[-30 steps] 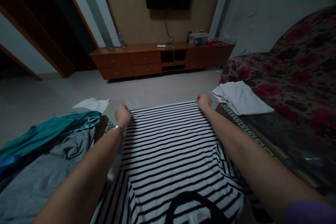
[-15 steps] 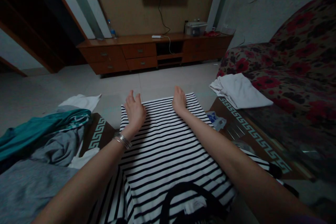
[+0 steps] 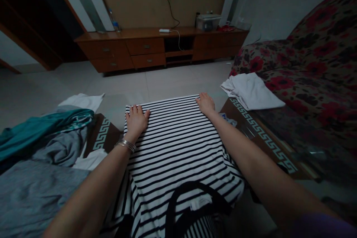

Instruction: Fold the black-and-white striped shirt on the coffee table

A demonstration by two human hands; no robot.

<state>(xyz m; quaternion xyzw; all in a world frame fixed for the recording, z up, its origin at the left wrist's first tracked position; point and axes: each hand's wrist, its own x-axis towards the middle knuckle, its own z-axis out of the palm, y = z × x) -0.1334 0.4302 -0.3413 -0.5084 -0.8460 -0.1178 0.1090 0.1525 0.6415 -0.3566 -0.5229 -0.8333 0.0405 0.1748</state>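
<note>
A black-and-white striped shirt [image 3: 175, 141] lies spread over the glass-topped table, its hem away from me and its dark neckband [image 3: 170, 208] close to me. My left hand [image 3: 136, 121] rests flat on the shirt near its far left corner, fingers spread. At the far right corner of the hem, my right hand [image 3: 206, 104] lies with its palm down and fingers stretched out on the cloth. A pale label [image 3: 200, 202] shows inside the collar. Part of the shirt's right side, bunched in folds, is hidden by my right forearm.
To the left lie a teal garment [image 3: 47, 130], grey clothes [image 3: 36, 193] and white cloth [image 3: 83, 102]. A folded white cloth [image 3: 252, 91] sits at the table's right, beside a flowered sofa [image 3: 315, 63]. Beyond stands a wooden cabinet [image 3: 108, 55]. A plastic bag [image 3: 229, 119] shows near the shirt.
My hands have moved apart and come down onto the shirt's far corners; the right hand moved rightward. The right sleeve area is now tucked or bunched closer to the shirt's body.
</note>
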